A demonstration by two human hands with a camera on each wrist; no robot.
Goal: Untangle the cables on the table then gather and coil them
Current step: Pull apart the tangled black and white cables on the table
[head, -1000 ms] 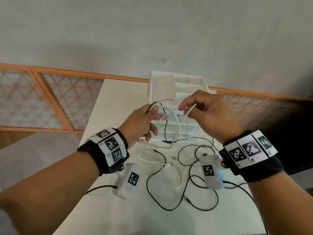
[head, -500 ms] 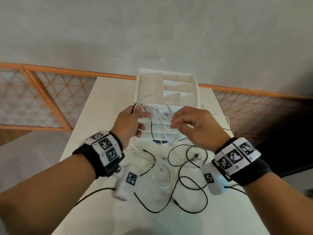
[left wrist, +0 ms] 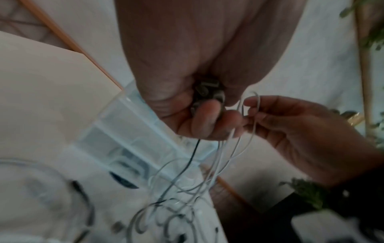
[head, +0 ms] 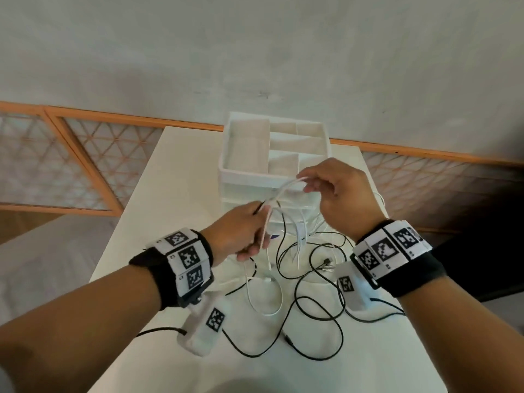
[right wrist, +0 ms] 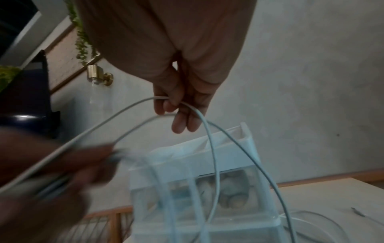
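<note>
Above the white table [head: 158, 194], my left hand [head: 249, 231] grips a bunch of white cable [head: 266, 222] together with a black cable [head: 279, 245] that hangs from the fist. My right hand [head: 326, 185] pinches two loops of the white cable [head: 289, 184] a little higher and to the right. In the right wrist view the white cable [right wrist: 209, 131] arcs over my fingers [right wrist: 182, 118]. In the left wrist view my left hand [left wrist: 207, 118] is closed round the cables [left wrist: 234, 148]. More black cable [head: 317, 304] and white cable [head: 266, 302] lie tangled on the table below.
A white organiser box [head: 272, 154] with compartments on top and clear drawers stands just behind the hands. An orange-framed lattice railing [head: 85, 165] runs beyond the table's far edge. A small metal plug [head: 327, 265] lies among the black loops.
Both hands have risen and drawn apart. The right hand has pulled the white loops up and to the right, and the left hand has closed more tightly on the bunch.
</note>
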